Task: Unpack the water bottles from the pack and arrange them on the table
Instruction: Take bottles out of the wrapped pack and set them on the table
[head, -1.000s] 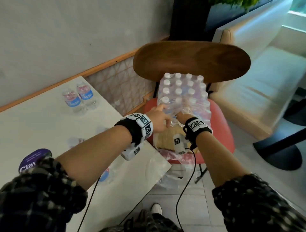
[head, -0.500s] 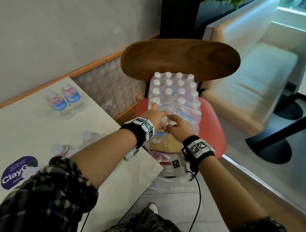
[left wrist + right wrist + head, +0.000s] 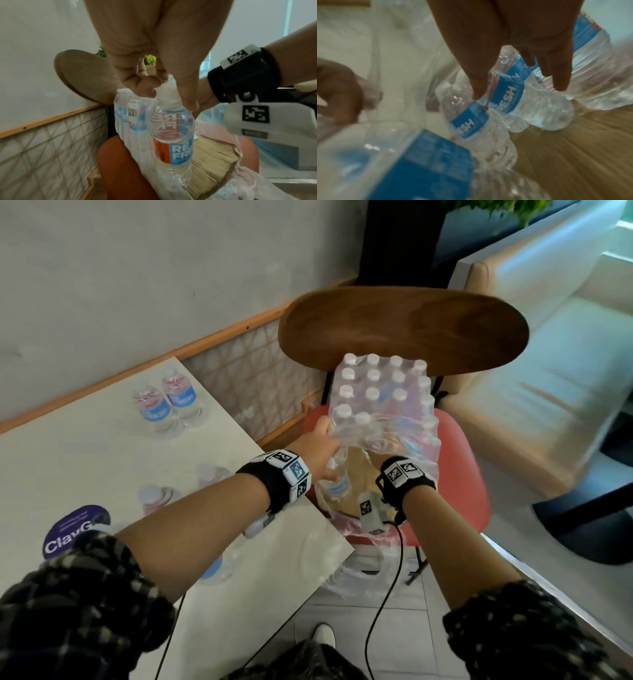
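A shrink-wrapped pack of water bottles [image 3: 383,395] with white caps stands on a red chair seat [image 3: 459,467], its near side torn open. My left hand [image 3: 318,443] is at the pack's near left corner. In the left wrist view its thumb and fingers [image 3: 188,105] pinch the cap of one blue-and-red labelled bottle [image 3: 171,135] that stands upright on the cardboard tray [image 3: 214,155]. My right hand [image 3: 518,89] is under the loose wrap, fingers straight, stretched toward bottles [image 3: 513,97] in the pack and holding nothing. Only its wristband [image 3: 402,474] shows from above.
The white table [image 3: 85,446] at left carries two upright bottles [image 3: 168,402] at the back and several more [image 3: 157,498] near my left forearm. A wooden chair back [image 3: 404,330] rises behind the pack. A pale bench [image 3: 548,371] and a dark table base [image 3: 589,525] lie to the right.
My right hand has slid forward from the pack's near face to under the loose wrap. The left hand has stayed at the near left corner.
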The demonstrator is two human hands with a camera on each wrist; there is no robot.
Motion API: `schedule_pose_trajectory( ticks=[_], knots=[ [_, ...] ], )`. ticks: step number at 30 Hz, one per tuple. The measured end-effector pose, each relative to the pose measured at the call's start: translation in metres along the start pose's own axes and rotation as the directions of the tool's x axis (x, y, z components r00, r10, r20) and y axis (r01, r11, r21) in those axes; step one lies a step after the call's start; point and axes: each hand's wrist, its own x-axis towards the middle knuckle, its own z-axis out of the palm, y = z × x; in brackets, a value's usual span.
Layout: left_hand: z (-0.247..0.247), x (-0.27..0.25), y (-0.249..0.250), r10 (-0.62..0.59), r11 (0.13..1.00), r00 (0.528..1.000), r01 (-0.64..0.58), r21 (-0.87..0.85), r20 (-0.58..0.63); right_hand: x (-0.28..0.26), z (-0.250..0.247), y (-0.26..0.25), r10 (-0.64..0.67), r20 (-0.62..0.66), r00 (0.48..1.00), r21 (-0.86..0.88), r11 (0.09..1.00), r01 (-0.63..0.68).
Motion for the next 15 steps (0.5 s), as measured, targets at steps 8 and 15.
schedule_pose_trajectory(
  ticks=[8, 15],
  knots=[
    [-0.012, -0.023, -0.007, -0.053, 0.998, 0.991, 0.055, -0.006, 0.124, -0.029, 0.000, -0.020, -0.102, 0.099, 0.990, -0.166, 0.979, 0.118],
    [-0.035, -0.040, -0.029, -0.035, 0.999, 0.991, 0.036, 0.000, 0.127, -0.097, 0.017, -0.015, -0.385, -0.202, 0.901, -0.003, 0.920, 0.392]
  ],
)
